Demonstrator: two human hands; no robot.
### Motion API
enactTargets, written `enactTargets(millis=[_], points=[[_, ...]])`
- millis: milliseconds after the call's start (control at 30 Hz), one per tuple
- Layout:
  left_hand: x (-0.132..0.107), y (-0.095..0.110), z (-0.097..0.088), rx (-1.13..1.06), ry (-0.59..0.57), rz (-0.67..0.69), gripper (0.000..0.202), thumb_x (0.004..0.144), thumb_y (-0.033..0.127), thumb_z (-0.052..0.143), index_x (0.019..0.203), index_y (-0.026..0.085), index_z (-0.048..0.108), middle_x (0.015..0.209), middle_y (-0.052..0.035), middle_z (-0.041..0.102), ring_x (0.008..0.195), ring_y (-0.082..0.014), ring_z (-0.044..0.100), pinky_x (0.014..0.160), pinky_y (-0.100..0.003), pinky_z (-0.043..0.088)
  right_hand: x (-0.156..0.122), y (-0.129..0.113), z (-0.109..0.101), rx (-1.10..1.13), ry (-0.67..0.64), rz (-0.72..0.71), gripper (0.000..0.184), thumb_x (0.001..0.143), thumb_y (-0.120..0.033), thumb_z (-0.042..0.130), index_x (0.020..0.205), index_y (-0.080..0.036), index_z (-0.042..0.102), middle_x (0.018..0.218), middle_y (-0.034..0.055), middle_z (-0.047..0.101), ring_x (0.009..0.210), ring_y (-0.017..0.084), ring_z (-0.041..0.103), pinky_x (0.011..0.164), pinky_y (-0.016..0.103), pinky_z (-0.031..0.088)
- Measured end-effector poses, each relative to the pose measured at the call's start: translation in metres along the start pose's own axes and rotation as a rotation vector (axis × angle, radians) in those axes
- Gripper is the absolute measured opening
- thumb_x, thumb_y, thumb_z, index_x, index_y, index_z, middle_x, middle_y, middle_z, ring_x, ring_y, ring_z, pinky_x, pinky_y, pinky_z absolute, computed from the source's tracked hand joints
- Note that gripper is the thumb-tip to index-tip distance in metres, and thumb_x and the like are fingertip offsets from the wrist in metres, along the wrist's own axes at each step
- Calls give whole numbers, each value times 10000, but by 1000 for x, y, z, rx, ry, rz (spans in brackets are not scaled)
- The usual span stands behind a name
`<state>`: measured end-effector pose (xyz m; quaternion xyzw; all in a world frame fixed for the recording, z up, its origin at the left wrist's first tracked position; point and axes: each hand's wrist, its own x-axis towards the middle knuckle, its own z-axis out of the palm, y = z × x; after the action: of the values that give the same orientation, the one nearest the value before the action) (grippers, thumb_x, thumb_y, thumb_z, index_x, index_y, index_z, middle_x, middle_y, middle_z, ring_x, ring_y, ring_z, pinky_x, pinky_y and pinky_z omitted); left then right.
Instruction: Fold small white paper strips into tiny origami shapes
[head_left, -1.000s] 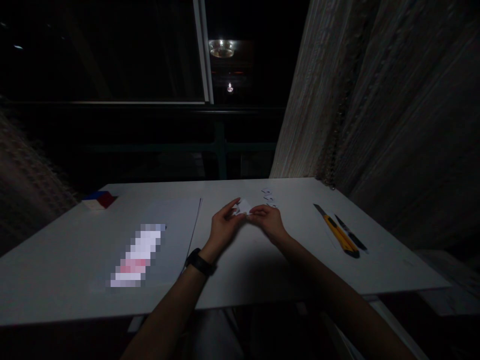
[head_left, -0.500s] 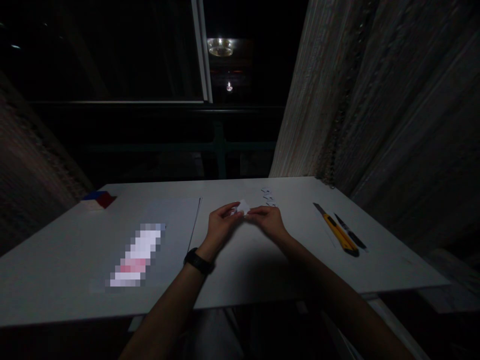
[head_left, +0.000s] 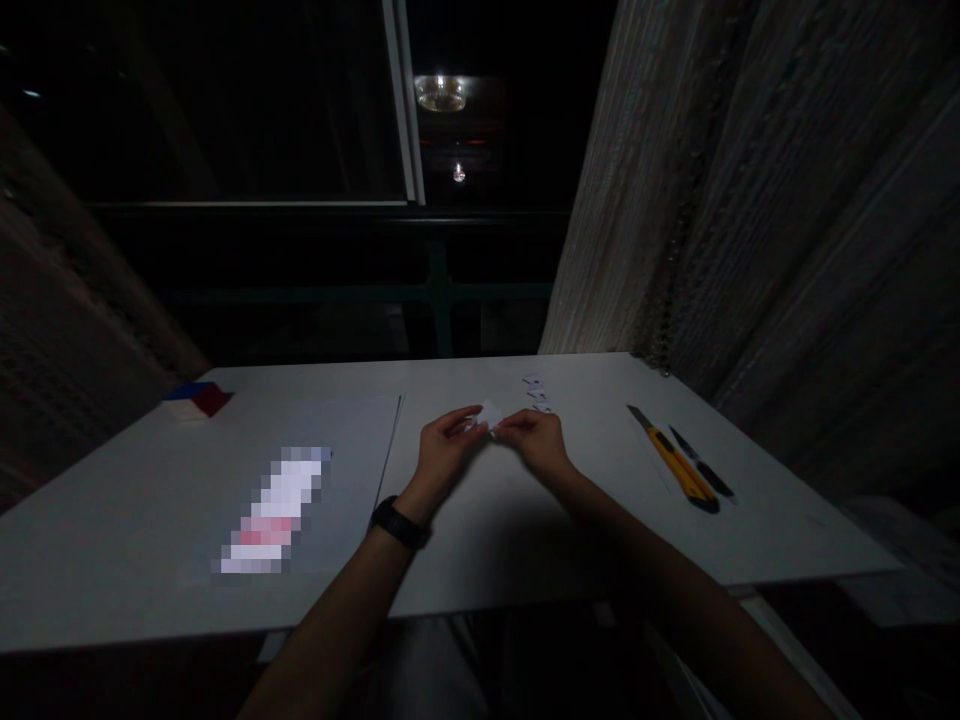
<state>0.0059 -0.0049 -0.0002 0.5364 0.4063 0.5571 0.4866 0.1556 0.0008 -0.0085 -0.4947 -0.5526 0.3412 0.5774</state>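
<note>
Dim light falls on a white bench by a dark window. Left hand and right hand pinch a small white folded paper piece between their fingers, just above the bench's middle. Right of them lies a yellow utility knife.

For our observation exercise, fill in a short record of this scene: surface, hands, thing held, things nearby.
Surface: white table
Held: small white paper piece, pinched by both hands
Left: left hand, black watch on wrist
Right: right hand
Beyond hands: paper scraps
Right side: yellow utility knife, dark slim tool beside it
Left side: large sheet, red and blue block
</note>
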Motion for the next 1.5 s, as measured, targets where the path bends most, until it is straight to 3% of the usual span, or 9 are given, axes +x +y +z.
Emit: enactTargets(millis=[233,600,833,1033,1233,1500], points=[[0,3,0,90,14,53,408,565,266,729,947,138,670,862,-81,664,779,-158,591,749,-296,472,-1,-1,2,24,14,13,142,507,-266,724,559,-159,645,560,26,639,552,156,580,564,286,463],[0,3,-1,13,48,4,459,556,264,730,986,125,650,783,-79,660,708,-159,597,666,-288,484,-3,0,2,214,-104,57,326,459,-303,764,715,-165,619,651,21,648,614,160,605,594,287,482],[1,3,-1,17,26,2,435,550,262,732,957,127,661,752,-74,658,686,-157,592,644,-287,481,-2,6,2,196,-58,71,337,476,-378,760,679,-163,596,597,18,638,570,156,594,567,277,470],[-1,6,0,73,52,22,381,536,248,737,902,153,683,838,-70,659,765,-158,573,687,-274,468,-2,6,3,221,-37,108,337,461,-366,771,655,-154,594,571,15,631,529,137,575,536,256,452],[-1,2,0,71,56,7,431,513,263,749,923,147,683,737,-50,621,690,-138,541,633,-261,459,-3,6,4,260,1,139,355,417,-364,786,625,-151,593,534,14,620,502,137,568,512,255,451],[-1,0,1,83,23,-7,461,490,234,754,935,140,678,744,-49,607,670,-130,530,609,-255,446,-4,5,4,243,15,140,310,424,-334,783,592,-154,594,506,9,606,474,133,555,495,256,438]])
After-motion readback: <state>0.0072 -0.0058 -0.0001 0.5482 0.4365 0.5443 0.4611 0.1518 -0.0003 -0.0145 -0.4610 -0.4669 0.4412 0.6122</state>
